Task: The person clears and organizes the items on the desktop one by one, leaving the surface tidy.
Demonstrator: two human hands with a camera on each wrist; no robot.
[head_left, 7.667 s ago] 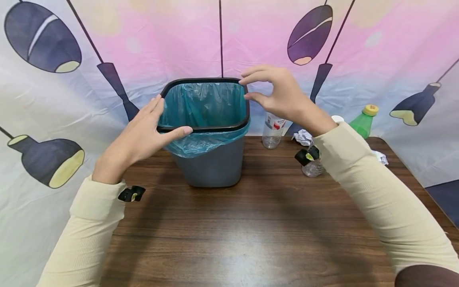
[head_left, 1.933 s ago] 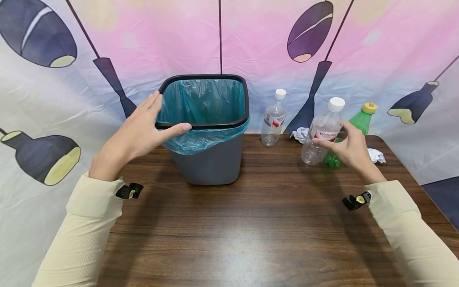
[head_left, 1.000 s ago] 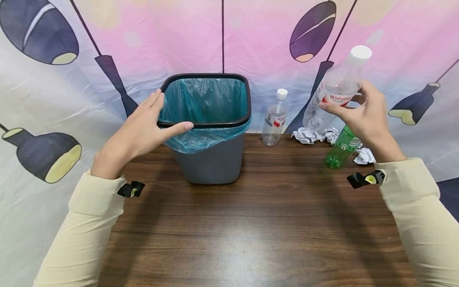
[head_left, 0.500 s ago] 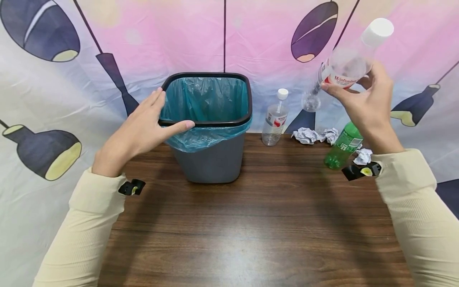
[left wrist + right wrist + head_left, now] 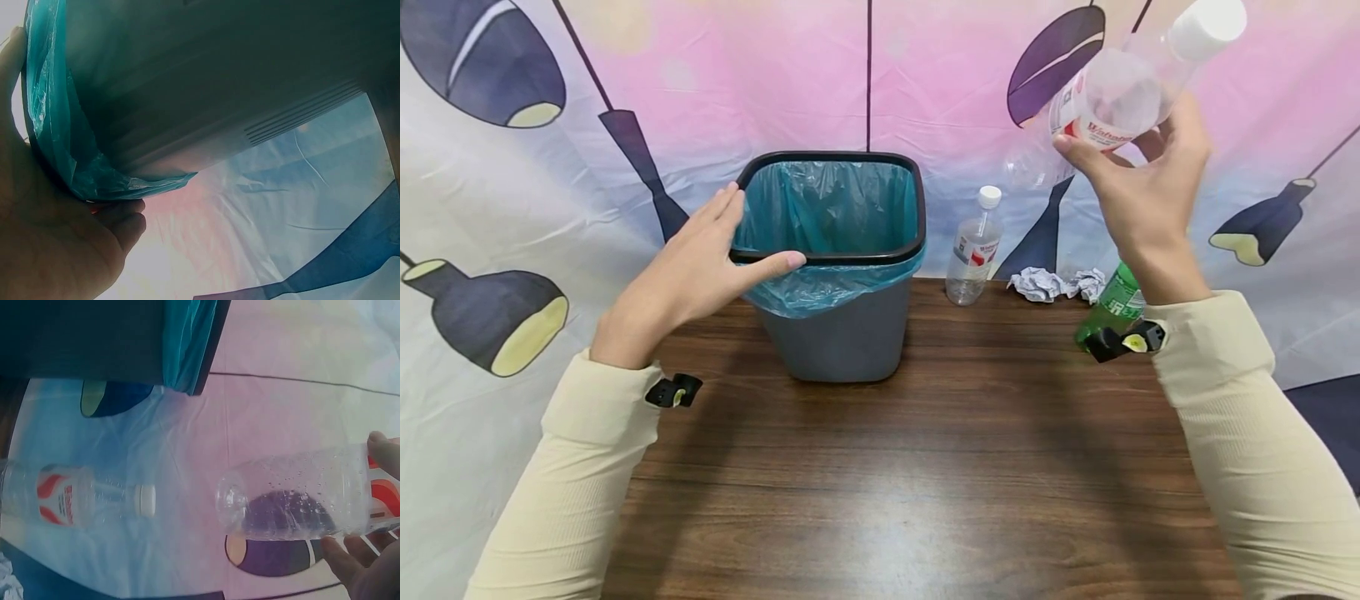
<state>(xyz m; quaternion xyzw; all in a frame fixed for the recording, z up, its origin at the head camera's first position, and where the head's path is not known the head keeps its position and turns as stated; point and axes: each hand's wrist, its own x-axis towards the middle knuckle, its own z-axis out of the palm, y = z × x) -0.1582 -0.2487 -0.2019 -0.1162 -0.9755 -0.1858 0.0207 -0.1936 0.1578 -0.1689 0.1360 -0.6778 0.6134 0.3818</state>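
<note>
In the head view my left hand [image 5: 688,271] rests against the near left corner of a grey bin [image 5: 842,337]. Its fingers lie straight along the left side, and its thumb lies on the black front rim. A turquoise bag [image 5: 59,144] lines the bin and folds over the rim. On the right, my right hand [image 5: 1150,183] grips a clear plastic bottle [image 5: 1112,96] round its red-and-white label, high above the table. The bottle is tilted, its white cap up to the right and its base toward the bin; droplets show inside it in the right wrist view.
A smaller clear bottle [image 5: 973,258] stands just right of the bin. Crumpled paper [image 5: 1037,285] lies farther right along the back of the wooden table [image 5: 880,467]. A green bottle [image 5: 1116,304] is partly hidden by the right wrist. A printed cloth [image 5: 775,75] hangs behind.
My right hand came away from the bin, took hold of the large clear bottle, raised it off the table and tilted it, lately shifting slightly left. My left hand stayed at the rim.
</note>
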